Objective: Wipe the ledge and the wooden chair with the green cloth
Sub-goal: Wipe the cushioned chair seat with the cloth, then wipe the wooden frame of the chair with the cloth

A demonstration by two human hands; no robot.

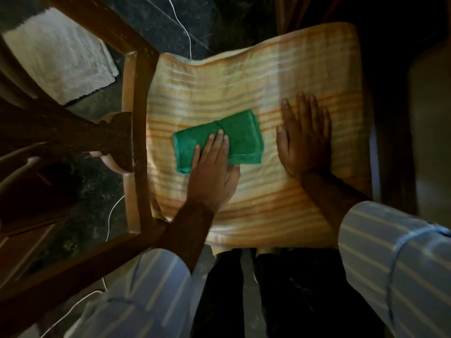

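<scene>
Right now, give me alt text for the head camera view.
The left hand presses a folded green cloth onto a striped towel covering a wooden chair seat, while the right hand lies flat on the towel beside it.

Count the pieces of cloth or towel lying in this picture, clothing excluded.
3: the green cloth under the left hand; the striped towel on the seat beneath it; a white towel on the floor, upper left.
</scene>
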